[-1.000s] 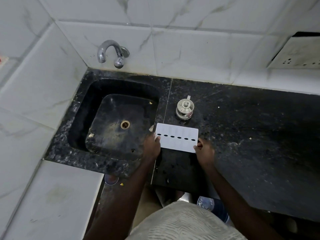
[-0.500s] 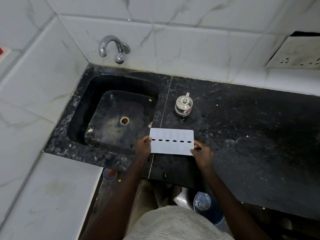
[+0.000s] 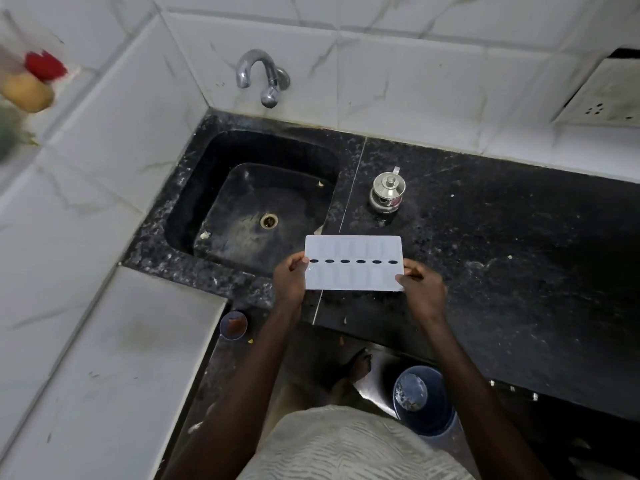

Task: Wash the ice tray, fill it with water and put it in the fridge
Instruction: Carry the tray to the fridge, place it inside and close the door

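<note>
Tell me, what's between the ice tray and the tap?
The black sink with its round drain lies between the tap and the ice tray, in the head view.

Ice tray: white, rectangular, one row of six dark oval holes (lengthwise), held level above counter edge.

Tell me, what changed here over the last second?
The ice tray has risen towards the camera and drifted slightly towards the sink. The left hand and right hand still grip its short ends. The tap, still off, and the steel pot have not moved.
</note>
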`<state>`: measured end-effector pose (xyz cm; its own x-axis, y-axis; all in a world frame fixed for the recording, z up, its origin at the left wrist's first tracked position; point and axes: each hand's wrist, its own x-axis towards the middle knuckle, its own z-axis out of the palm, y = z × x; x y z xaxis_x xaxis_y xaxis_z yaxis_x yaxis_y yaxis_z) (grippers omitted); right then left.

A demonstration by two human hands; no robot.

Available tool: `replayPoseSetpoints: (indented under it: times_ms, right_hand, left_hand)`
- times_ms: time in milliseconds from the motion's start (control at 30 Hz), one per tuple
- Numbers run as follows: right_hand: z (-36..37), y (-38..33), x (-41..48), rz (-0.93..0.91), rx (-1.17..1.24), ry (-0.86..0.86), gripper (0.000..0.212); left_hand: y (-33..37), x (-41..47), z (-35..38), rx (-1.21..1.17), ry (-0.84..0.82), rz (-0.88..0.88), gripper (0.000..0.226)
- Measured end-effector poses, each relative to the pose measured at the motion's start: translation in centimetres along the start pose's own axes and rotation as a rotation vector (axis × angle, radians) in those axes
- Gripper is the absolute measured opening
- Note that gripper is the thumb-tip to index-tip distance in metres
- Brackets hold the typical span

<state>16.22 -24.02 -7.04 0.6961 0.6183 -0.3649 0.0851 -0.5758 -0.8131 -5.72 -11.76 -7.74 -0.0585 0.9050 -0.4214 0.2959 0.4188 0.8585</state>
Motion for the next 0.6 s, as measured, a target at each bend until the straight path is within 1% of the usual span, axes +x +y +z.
replayPoseSetpoints:
  times_ms: [100,233,333,400,433,533,600]
  right_hand:
    - [0.1,0.1,-1.8,-0.038,0.015,-0.011,0.026]
    - [0.4,-0.5,-5.9,-0.121,0.004,-0.010,0.021]
    - [1.0,-0.4,-9.1,-0.141,0.007,-0.044,0.027]
    - [1.5,-0.1,-11.1,-0.152,0.017,-0.073,0.034]
    - [1.8,-0.1,-12.2,-0.161,0.021,-0.087,0.034]
    - [3.1,-0.4,-16.1,-0.178,0.080,-0.146,0.018]
    - [3.9,-0.5,-18.6,-0.195,0.106,-0.196,0.012]
  left_hand:
    - [-0.3,-1.9,-2.5,-0.025,0.003,-0.001,0.018]
    - [-1.4,-4.7,-6.6,-0.099,0.007,-0.010,0.018]
    - [-2.7,-7.3,-10.3,-0.161,0.015,-0.044,0.014]
    - [-3.8,-9.2,-12.7,-0.213,0.043,-0.066,0.014]
    - [-4.4,-10.4,-13.9,-0.240,0.064,-0.065,0.016]
    - [-6.0,-14.6,-17.9,-0.296,0.115,-0.059,0.024]
    - [-7.2,-17.5,-20.4,-0.318,0.151,-0.051,0.027]
